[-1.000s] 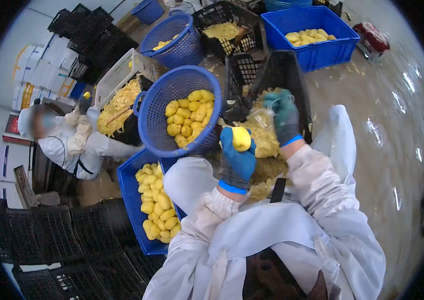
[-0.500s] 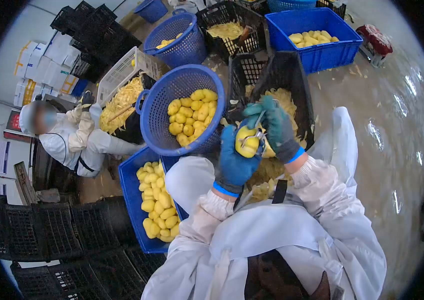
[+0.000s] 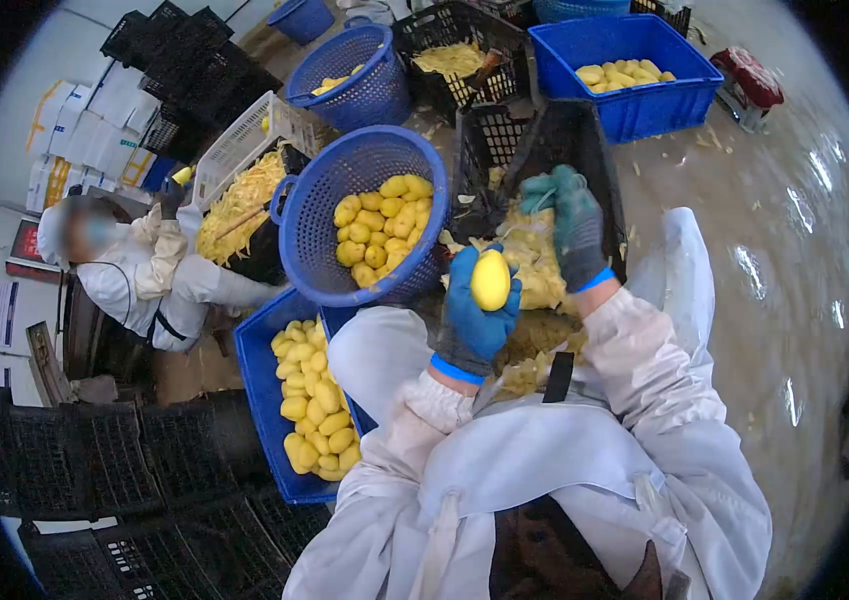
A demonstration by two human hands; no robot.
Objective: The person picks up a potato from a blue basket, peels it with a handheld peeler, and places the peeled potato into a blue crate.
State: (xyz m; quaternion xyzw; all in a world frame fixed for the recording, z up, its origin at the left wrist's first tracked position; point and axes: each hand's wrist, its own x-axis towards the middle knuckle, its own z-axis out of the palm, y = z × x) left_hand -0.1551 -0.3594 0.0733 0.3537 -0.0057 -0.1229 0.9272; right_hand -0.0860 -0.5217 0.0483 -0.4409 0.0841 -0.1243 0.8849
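My left hand (image 3: 477,312), in a blue and grey glove, holds a peeled yellow potato (image 3: 492,280) against its palm. Up and to the right, my right hand (image 3: 573,225) in a green and grey glove has its fingers curled over the black crate (image 3: 613,190); whatever it grips is too hidden to make out. Peelings (image 3: 535,262) lie beneath both hands. Left of my hands stands a round blue basket (image 3: 320,275) with unpeeled-looking potatoes (image 3: 382,222). Below it, a blue bin (image 3: 263,400) holds peeled potatoes (image 3: 320,405).
At the top right is a blue bin (image 3: 635,118) with potatoes, beside a red-topped stool (image 3: 750,78). Another blue basket (image 3: 355,100) and a black crate of peelings (image 3: 465,85) stand at the back. A seated co-worker (image 3: 150,265) is at the left, near stacked black crates.
My right hand has moved up and away from the potato, which now shows bare in my left hand. The co-worker's raised hand now shows a yellow potato.
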